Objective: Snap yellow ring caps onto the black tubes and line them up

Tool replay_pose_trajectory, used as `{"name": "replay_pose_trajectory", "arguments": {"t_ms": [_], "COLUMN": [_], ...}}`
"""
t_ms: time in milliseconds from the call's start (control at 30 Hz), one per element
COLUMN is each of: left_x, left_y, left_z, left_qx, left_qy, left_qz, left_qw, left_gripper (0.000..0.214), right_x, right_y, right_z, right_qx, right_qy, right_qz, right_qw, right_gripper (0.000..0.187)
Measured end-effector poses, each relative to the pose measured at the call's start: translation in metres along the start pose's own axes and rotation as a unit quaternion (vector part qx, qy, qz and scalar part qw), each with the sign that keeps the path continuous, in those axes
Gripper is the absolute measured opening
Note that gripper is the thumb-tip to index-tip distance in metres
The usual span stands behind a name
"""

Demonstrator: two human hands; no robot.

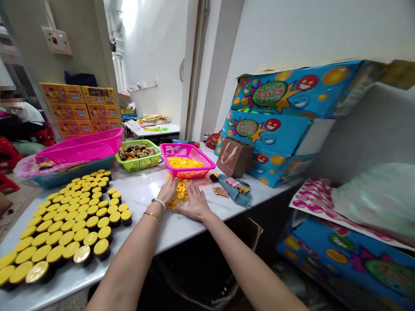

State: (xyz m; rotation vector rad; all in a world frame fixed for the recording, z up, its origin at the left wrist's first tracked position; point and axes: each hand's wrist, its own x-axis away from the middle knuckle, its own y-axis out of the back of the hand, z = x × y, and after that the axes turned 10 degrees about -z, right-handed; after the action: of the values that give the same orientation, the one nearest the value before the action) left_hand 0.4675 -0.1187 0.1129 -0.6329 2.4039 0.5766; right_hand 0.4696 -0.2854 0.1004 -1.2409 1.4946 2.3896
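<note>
Both my hands rest low on the white marbled table, one on each side of a small pile of yellow ring-shaped pieces [181, 191]. My left hand [168, 192] touches the pile's left side with its fingers stretched forward. On the right side, my right hand [195, 203] lies with its fingers spread, against the pieces. Just beyond the fingertips stands a pink basket [188, 173] with more yellow pieces inside. Part of the pile is hidden by my fingers.
Many black tubs with yellow lids [68, 225] cover the table's left. Behind them are a green basket [139, 164] of small dark items and a large pink basket [79, 147]. Blue gum boxes [264, 130] stack at right, near a brown paper bag [234, 157]. An open carton [202, 284] sits below the edge.
</note>
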Motion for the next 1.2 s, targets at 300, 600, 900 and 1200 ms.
{"name": "replay_pose_trajectory", "arguments": {"t_ms": [300,600,900,1200], "left_x": [0.022,0.104,0.099,0.098], "left_y": [0.026,0.058,0.053,0.058], "left_z": [-0.021,-0.010,-0.017,-0.020], "left_qx": [-0.064,-0.121,-0.103,-0.109], "left_qy": [-0.054,-0.059,-0.052,-0.036], "left_qz": [-0.065,-0.054,-0.040,-0.045], "left_qw": [0.994,0.989,0.992,0.992], "left_gripper": [0.048,0.032,0.027,0.026], "right_x": [-0.024,-0.103,-0.085,-0.085], "right_y": [0.028,0.075,0.062,0.069], "right_z": [-0.024,-0.093,-0.126,-0.139], "right_qx": [0.013,0.161,0.175,0.099], "right_qy": [-0.041,-0.183,-0.102,-0.142], "right_qz": [-0.122,-0.100,-0.099,-0.162], "right_qw": [0.992,0.965,0.974,0.971], "right_gripper": [0.044,0.033,0.029,0.040]}}
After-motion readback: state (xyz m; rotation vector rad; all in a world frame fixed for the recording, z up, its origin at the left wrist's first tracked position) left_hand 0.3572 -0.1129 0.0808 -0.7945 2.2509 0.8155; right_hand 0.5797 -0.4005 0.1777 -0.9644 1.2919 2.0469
